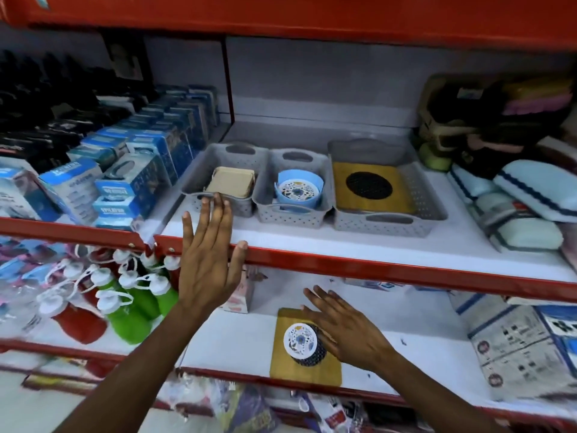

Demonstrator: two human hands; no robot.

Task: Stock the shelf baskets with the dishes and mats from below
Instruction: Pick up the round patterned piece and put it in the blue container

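Note:
Three grey baskets stand side by side on the upper shelf. The left basket (199, 165) holds beige square mats (231, 181). The middle basket (324, 198) holds blue dishes with a patterned one (299, 189) inside. The right basket (427, 195) holds a yellow mat with a dark round centre (371, 187). On the shelf below lies another yellow mat (299, 370) with a patterned round dish (300, 337) on it. My left hand (207, 260) is raised flat and open before the left basket. My right hand (346, 328) hovers open beside the patterned dish, touching or nearly touching it.
Blue boxed goods (125, 170) crowd the upper shelf at left; folded towels (524, 207) lie at right. Red and green bottles with white caps (125, 295) fill the lower shelf's left; printed boxes (515, 339) stand at its right. A red shelf edge (374, 267) runs between the levels.

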